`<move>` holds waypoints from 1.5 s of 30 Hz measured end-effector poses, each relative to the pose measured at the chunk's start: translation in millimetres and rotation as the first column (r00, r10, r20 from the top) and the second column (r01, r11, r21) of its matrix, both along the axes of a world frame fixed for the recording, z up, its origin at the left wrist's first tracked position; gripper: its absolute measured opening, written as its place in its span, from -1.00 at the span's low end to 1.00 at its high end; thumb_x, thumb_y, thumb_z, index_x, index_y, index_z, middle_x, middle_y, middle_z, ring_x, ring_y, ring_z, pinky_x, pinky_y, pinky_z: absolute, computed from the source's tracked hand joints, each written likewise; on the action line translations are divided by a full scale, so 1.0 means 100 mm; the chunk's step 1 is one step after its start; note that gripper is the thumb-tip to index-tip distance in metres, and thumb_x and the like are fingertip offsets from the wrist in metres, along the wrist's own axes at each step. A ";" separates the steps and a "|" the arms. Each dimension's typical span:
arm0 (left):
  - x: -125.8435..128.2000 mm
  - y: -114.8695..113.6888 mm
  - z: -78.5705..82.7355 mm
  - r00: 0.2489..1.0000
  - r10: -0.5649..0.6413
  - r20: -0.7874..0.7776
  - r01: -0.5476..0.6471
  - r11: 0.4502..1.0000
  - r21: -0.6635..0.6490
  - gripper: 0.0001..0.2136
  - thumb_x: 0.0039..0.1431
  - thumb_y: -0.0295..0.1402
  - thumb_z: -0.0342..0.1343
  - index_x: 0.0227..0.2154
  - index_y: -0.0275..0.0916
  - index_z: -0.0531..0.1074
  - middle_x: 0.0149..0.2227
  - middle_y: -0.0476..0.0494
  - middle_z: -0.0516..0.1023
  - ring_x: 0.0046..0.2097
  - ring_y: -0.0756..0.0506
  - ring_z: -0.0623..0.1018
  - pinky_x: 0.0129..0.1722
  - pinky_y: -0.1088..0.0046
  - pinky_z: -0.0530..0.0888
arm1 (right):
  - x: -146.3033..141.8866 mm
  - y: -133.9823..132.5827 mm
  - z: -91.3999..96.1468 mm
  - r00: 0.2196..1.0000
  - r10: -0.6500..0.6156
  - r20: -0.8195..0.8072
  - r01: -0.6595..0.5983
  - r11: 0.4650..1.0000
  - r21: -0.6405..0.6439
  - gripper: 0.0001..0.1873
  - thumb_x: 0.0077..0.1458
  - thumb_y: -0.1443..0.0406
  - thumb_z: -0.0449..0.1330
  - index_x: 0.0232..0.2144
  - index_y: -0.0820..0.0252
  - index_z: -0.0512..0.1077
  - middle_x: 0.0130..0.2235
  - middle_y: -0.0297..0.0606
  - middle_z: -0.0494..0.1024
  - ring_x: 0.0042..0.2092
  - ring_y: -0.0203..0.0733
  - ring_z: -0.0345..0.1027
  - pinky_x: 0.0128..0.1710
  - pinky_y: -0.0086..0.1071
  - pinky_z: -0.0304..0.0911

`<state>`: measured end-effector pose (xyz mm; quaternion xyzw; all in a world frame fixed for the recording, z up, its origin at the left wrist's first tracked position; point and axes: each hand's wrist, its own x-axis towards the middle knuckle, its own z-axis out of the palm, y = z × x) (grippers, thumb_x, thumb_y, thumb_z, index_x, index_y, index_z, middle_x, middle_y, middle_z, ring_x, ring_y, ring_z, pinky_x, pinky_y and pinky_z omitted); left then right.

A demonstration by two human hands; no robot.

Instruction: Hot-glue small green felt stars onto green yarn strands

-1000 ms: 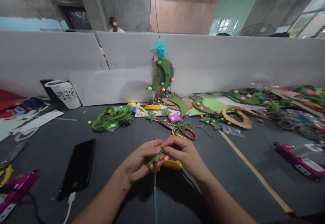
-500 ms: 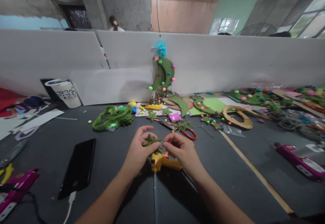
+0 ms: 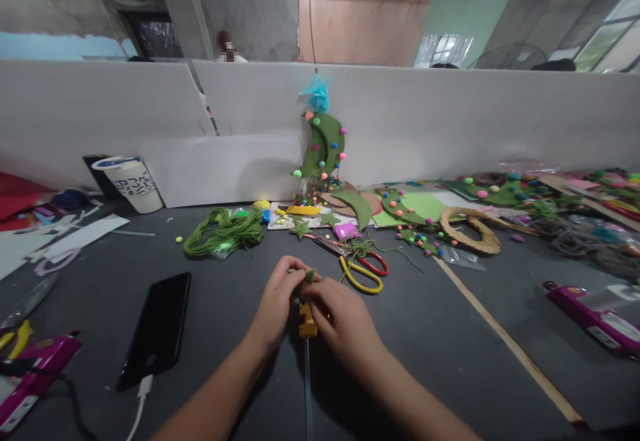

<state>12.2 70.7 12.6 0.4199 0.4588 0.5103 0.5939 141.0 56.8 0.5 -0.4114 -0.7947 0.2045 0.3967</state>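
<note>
Between my two hands is a small green felt piece (image 3: 309, 276), mostly covered by fingers, so its full shape is hidden. My left hand (image 3: 278, 300) pinches it from the left. Fingers of my right hand (image 3: 345, 308) close in on it from the right, largely hiding what they grip. Directly beneath lies a yellow glue gun (image 3: 307, 322), a clear glue stick (image 3: 307, 388) trailing from it toward me. Scissors (image 3: 361, 274) with red and yellow handles lie just beyond my right hand, green yarn over them. Green felt stars (image 3: 300, 228) rest farther back.
Left of my arms is a black phone (image 3: 156, 328) on a white cable. Green yarn (image 3: 223, 231) lies behind it, near a white cup (image 3: 131, 184). A felt moon decoration (image 3: 325, 144) leans at the partition. A straw ring (image 3: 467, 231) and a purple glue gun (image 3: 595, 318) are rightward.
My right hand has moved left over the felt piece and the glue gun, covering more of both. The yellow scissor handle now shows fully.
</note>
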 end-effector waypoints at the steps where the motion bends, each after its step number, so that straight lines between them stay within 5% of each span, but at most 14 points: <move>1: 0.00 0.00 0.00 1.000 0.000 -0.005 0.000 1.000 0.001 -0.91 -0.01 -0.33 0.06 -0.43 -0.22 0.32 -0.38 -0.04 0.50 -0.31 -0.04 0.46 -0.30 0.49 0.35 | -0.02 -0.01 -0.02 0.998 -0.001 0.057 -0.003 0.998 0.070 -0.79 0.09 0.45 0.00 -0.30 0.20 0.41 -0.36 -0.21 0.46 -0.33 -0.21 0.29 -0.33 -0.41 0.20; 7: 0.00 0.03 -0.03 1.000 -0.011 0.005 0.011 0.999 -0.049 -0.86 -0.11 -0.36 0.16 -0.45 -0.25 0.35 -0.38 -0.03 0.48 -0.36 -0.01 0.45 -0.35 0.52 0.32 | -0.09 -0.01 -0.10 0.959 -0.041 0.279 -0.028 0.971 0.239 -0.73 0.07 0.50 -0.06 -0.28 0.23 0.39 -0.29 -0.14 0.47 -0.24 -0.15 0.29 -0.30 -0.39 0.22; 21: -0.08 0.17 -0.13 0.989 0.048 0.139 -0.033 0.994 -0.108 -0.79 -0.08 -0.34 0.21 -0.44 -0.25 0.27 -0.36 -0.02 0.50 -0.42 0.05 0.46 -0.39 0.54 0.34 | -0.04 0.03 -0.07 0.959 0.199 0.204 -0.196 0.980 -0.034 -0.68 0.03 0.49 0.03 -0.17 0.15 0.38 -0.17 -0.19 0.44 -0.12 -0.19 0.30 -0.15 -0.40 0.22; 25: -0.21 0.28 -0.16 0.981 0.124 0.148 -0.114 0.990 -0.078 -0.78 -0.12 -0.36 0.23 -0.45 -0.28 0.30 -0.34 -0.09 0.52 -0.37 0.02 0.49 -0.30 0.49 0.38 | 0.18 0.08 0.10 0.969 0.083 0.232 -0.071 0.996 -0.058 -0.82 0.07 0.44 0.04 -0.27 0.20 0.38 -0.20 -0.21 0.40 -0.19 -0.25 0.29 -0.20 -0.44 0.18; 30: -0.33 0.43 -0.27 0.954 0.272 0.123 -0.273 0.962 -0.009 -0.76 -0.16 -0.35 0.25 -0.45 -0.28 0.29 -0.36 -0.09 0.52 -0.39 0.01 0.50 -0.32 0.47 0.40 | 0.36 0.04 0.08 0.800 0.073 0.596 0.012 0.990 -0.137 -0.91 0.00 0.40 0.07 -0.41 0.18 0.37 -0.39 -0.28 0.41 -0.38 -0.23 0.28 -0.43 -0.41 0.07; 35: -0.42 0.51 -0.29 0.903 0.397 0.163 -0.415 0.904 0.103 -0.75 -0.12 -0.35 0.21 -0.41 -0.24 0.24 -0.33 -0.03 0.49 -0.31 -0.01 0.52 -0.30 0.44 0.44 | 0.14 -0.05 -0.18 0.699 -0.086 0.710 0.119 0.993 0.003 -0.76 -0.08 0.50 0.01 -0.31 0.26 0.36 -0.26 -0.10 0.40 -0.24 -0.06 0.27 -0.33 -0.29 0.10; 40: -0.50 0.50 -0.24 0.909 0.372 0.188 -0.397 0.909 0.124 -0.74 -0.11 -0.34 0.21 -0.39 -0.22 0.23 -0.30 -0.07 0.49 -0.27 -0.14 0.56 -0.38 0.30 0.49 | 0.02 -0.03 -0.26 0.763 -0.083 0.642 0.159 0.986 -0.060 -0.68 -0.17 0.56 0.00 -0.31 0.28 0.34 -0.23 -0.08 0.39 -0.26 -0.11 0.26 -0.34 -0.33 0.12; 45: -0.66 0.60 -0.28 0.848 0.482 0.219 -0.518 0.841 0.157 -0.73 -0.10 -0.35 0.20 -0.39 -0.20 0.20 -0.33 -0.01 0.48 -0.29 -0.09 0.57 -0.39 0.39 0.48 | 0.24 -0.01 -0.02 0.921 0.075 0.382 0.053 0.948 -0.314 -0.79 -0.13 0.40 0.11 -0.33 0.23 0.35 -0.32 -0.21 0.43 -0.35 -0.22 0.27 -0.41 -0.41 0.11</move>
